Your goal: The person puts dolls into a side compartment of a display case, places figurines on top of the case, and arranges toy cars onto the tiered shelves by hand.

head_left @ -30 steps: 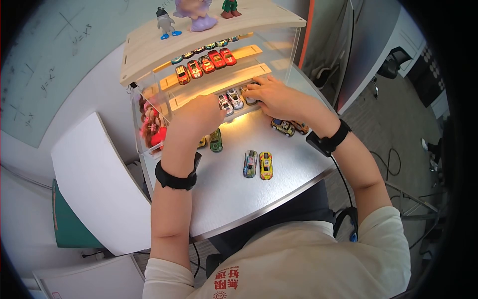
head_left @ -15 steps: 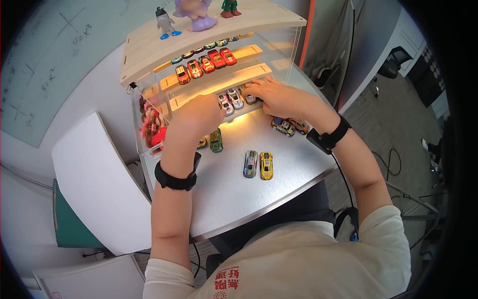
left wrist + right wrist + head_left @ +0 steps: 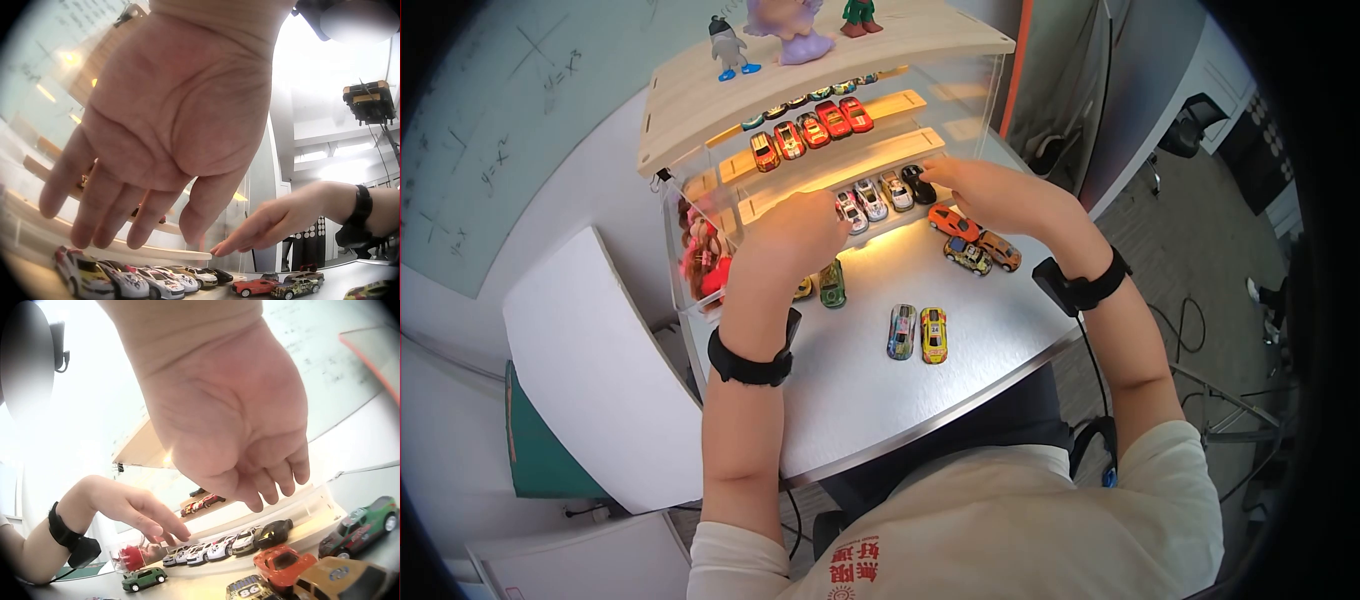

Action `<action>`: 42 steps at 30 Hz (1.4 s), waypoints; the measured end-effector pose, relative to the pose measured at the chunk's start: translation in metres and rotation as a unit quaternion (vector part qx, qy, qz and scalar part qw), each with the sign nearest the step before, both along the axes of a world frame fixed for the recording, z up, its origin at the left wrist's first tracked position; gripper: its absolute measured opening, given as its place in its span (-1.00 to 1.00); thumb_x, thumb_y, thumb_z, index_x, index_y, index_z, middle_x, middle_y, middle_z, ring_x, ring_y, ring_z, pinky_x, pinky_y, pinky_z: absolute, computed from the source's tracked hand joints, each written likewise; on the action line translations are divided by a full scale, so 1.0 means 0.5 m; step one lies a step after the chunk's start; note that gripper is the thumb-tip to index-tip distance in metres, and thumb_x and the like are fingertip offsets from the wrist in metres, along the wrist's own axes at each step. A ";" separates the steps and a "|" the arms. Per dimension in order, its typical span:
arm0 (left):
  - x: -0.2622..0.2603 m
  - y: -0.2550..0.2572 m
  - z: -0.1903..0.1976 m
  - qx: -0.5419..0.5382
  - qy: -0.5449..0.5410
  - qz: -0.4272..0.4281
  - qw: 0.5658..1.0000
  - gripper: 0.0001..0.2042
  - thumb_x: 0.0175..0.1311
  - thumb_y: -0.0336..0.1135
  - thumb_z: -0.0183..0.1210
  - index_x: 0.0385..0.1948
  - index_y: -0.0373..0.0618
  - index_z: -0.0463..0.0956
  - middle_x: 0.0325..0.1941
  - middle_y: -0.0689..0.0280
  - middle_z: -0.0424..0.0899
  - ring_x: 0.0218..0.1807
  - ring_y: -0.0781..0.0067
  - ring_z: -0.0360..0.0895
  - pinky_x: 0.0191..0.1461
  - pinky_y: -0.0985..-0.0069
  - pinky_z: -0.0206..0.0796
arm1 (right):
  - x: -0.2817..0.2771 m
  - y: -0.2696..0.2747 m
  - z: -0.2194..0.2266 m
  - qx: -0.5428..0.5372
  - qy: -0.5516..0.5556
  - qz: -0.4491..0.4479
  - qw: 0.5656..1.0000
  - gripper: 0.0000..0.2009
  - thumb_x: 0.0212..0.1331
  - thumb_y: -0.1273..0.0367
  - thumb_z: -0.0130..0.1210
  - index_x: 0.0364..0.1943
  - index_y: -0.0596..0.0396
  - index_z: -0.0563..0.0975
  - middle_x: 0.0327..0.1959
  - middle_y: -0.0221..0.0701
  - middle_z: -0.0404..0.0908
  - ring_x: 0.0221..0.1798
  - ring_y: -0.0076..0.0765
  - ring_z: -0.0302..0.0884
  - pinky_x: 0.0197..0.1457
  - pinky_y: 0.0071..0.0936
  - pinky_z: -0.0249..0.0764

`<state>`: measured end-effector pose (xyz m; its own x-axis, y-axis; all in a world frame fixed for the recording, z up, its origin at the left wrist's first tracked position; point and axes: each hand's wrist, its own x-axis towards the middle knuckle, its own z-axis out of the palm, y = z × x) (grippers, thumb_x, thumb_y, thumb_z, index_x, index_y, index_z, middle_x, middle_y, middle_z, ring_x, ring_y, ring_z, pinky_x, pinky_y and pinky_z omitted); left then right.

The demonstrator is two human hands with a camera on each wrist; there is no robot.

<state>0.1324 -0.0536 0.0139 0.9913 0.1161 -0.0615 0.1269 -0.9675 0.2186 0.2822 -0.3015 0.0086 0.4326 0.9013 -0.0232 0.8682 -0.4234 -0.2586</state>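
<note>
Hovering over the left part of a row of toy cars on the lowest shelf is my left hand (image 3: 795,235); its fingers hang loose over white cars (image 3: 125,278) in the left wrist view. My right hand (image 3: 990,195) is beside the row's right end, fingertips near a black car (image 3: 918,184). In the right wrist view the right hand (image 3: 231,425) shows bent fingers and a bare palm above the black car (image 3: 273,534); whether they touch cannot be told. Left of that car stands a white car (image 3: 896,190).
An orange-red car (image 3: 953,222), a patterned car (image 3: 968,256) and a brown car (image 3: 1000,251) sit on the metal table (image 3: 850,420). Nearer me are a blue-grey car (image 3: 902,332) and a yellow car (image 3: 934,335); a green car (image 3: 832,284) is by my left hand. Red cars (image 3: 833,120) line a higher shelf.
My right hand has moved right, off the shelf row, uncovering the white car, the black car and the orange-red car. The left hand has barely moved.
</note>
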 end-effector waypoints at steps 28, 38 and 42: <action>0.003 0.018 -0.001 -0.014 -0.038 -0.044 0.998 -0.65 0.36 -0.14 0.24 -0.12 -0.31 0.69 -0.10 -0.10 0.76 0.02 -0.18 0.70 0.12 0.04 0.55 | -0.179 -0.076 0.020 0.020 0.084 -0.029 0.996 -0.48 0.32 0.43 0.25 0.36 0.18 0.49 0.34 -0.13 0.60 0.25 0.07 0.64 0.33 -0.14 0.57; -0.031 -0.001 0.062 0.017 -0.028 -0.021 0.999 -0.63 0.51 -0.15 0.14 0.04 -0.34 0.61 -0.11 -0.10 0.76 -0.05 -0.16 0.71 0.08 0.13 0.52 | -0.300 -0.027 -0.062 0.124 -0.085 0.080 0.985 -0.41 -0.07 0.17 0.59 0.01 0.07 0.55 -0.11 -0.26 0.58 0.06 -0.11 0.62 0.23 -0.16 0.43; -0.048 -0.027 0.091 0.020 -0.021 -0.004 1.000 -0.64 0.50 -0.15 0.15 0.09 -0.26 0.60 -0.13 -0.09 0.76 -0.08 -0.16 0.71 0.02 0.11 0.53 | -0.295 -0.013 -0.055 0.015 0.003 0.043 0.999 -0.31 -0.08 0.25 0.58 0.20 0.13 0.54 0.06 -0.25 0.63 0.19 -0.10 0.60 0.30 -0.18 0.42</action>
